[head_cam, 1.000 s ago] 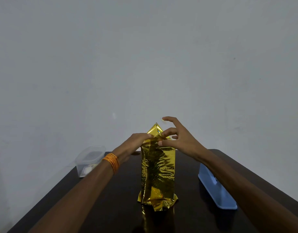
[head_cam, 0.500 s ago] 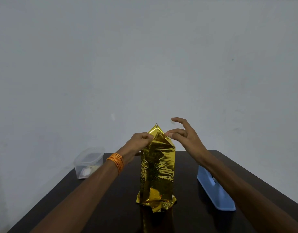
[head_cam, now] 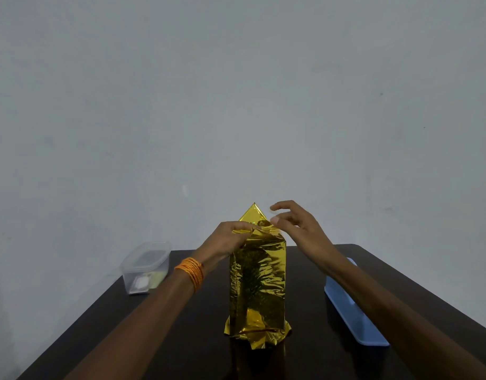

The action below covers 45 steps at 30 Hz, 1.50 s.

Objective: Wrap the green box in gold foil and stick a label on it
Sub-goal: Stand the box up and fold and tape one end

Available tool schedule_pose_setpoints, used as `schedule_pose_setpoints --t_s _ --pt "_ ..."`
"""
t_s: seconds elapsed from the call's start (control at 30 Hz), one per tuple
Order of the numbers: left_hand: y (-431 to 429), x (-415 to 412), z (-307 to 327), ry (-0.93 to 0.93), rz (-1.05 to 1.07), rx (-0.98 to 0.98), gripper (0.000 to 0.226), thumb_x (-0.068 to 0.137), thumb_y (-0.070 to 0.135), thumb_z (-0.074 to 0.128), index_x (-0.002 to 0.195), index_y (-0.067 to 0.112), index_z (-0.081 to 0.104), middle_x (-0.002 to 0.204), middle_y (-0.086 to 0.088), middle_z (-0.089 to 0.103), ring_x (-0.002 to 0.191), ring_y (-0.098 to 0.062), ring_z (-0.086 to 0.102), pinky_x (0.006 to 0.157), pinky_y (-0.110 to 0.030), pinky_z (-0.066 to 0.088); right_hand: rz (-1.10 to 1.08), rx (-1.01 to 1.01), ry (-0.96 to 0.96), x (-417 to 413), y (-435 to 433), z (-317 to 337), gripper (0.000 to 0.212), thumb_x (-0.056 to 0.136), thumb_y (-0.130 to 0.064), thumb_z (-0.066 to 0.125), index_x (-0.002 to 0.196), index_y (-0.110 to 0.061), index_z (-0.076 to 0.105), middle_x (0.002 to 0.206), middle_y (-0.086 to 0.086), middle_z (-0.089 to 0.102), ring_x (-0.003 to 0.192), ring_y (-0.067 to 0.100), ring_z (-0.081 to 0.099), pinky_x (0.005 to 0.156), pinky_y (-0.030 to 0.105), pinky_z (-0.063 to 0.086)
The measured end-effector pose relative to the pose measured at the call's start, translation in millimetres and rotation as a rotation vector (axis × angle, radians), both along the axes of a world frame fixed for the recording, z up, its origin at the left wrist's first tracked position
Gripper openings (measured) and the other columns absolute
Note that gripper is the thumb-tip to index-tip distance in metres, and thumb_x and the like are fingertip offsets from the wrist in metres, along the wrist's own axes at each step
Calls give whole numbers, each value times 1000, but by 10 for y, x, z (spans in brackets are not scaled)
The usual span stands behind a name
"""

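The box stands upright on the dark table [head_cam: 181, 338], fully covered by gold foil [head_cam: 258, 281]; no green shows. A triangular foil flap [head_cam: 254, 213] points up at its far top edge, and crumpled foil spreads out at the base. My left hand [head_cam: 226, 238] pinches and presses the foil at the top left edge of the box. My right hand [head_cam: 296, 226] hovers at the top right corner, fingers spread and curled, with its fingertips just at the foil fold. I see no label in either hand.
A clear plastic container [head_cam: 145, 267] with small pale items inside sits at the table's left edge. A light blue tray [head_cam: 354, 311] lies along the right side under my right forearm. A plain wall stands close behind the table.
My left hand has pushed the near top foil over the box top, folding it flatter. My right hand has lifted slightly and drawn back from the fold.
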<state>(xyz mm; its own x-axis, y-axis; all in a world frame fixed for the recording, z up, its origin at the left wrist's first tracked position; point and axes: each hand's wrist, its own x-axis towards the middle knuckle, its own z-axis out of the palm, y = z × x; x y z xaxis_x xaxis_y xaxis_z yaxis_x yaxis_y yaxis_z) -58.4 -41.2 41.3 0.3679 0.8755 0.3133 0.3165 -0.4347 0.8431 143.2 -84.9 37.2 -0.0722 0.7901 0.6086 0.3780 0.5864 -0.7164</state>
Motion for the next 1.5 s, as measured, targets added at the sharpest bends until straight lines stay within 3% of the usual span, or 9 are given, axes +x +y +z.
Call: schedule_pose_setpoints --t_s 0.23,0.37,0.53,0.77,0.97,1.1,1.23,1.37,1.5 --pt "43 37 -18 13 12 28 23 96 16 64 115 21 74 119 -1 62 112 -23 60 97 -44 54 18 -51 -14 8 14 331 6 90 -13 70 92 -8 71 84 9 75 74 12 65 72 31 51" --pt "69 59 -47 -10 6 24 21 96 15 63 113 24 73 117 -4 64 106 -21 64 85 -34 57 65 -105 -120 22 27 461 12 89 -16 72 100 -11 71 78 6 75 69 7 61 73 32 48" --pt "97 69 -92 -58 -12 5 21 94 24 67 114 27 73 118 -7 67 103 -19 66 79 -26 57 100 -159 -287 21 118 514 61 88 -20 75 138 -38 45 77 6 76 70 5 64 71 28 48" --pt "147 82 -122 -65 -9 -21 28 92 30 68 120 24 70 126 -9 65 106 -18 66 80 -26 58 141 -245 -387 -67 247 623 64 87 -23 76 138 -43 42 78 3 73 71 2 63 70 25 44" --pt "136 90 -108 -24 16 12 29 96 29 62 123 21 68 121 -6 67 95 -12 64 67 -18 49 168 -269 -462 -120 363 609 71 86 -19 76 143 -39 39 83 7 76 87 13 72 97 34 49" --pt "141 103 -103 -56 8 -7 20 94 21 66 114 21 71 109 -4 68 95 -18 67 71 -22 54 122 -281 -566 -136 409 612 72 86 -12 73 146 -32 38 69 -6 66 69 7 65 78 25 50" --pt "153 106 -108 -54 10 -2 20 94 21 66 113 22 71 107 -6 69 93 -20 68 72 -25 55 33 -269 -673 -198 490 637 73 87 -10 71 149 -27 36 92 -17 51 75 6 55 73 23 45" --pt "148 114 -103 -39 16 -17 27 96 20 62 122 17 68 113 -8 66 86 -14 63 58 -13 48 -121 -270 -820 -165 605 692 81 82 -29 79 150 -31 35 152 2 41 104 18 53 82 27 47" --pt "147 98 -91 -49 0 4 19 94 18 66 111 21 75 118 -4 66 100 -15 63 72 -21 55 -300 -308 -911 -57 589 691 84 78 -52 78 147 -28 39 146 4 51 93 13 68 93 35 51"
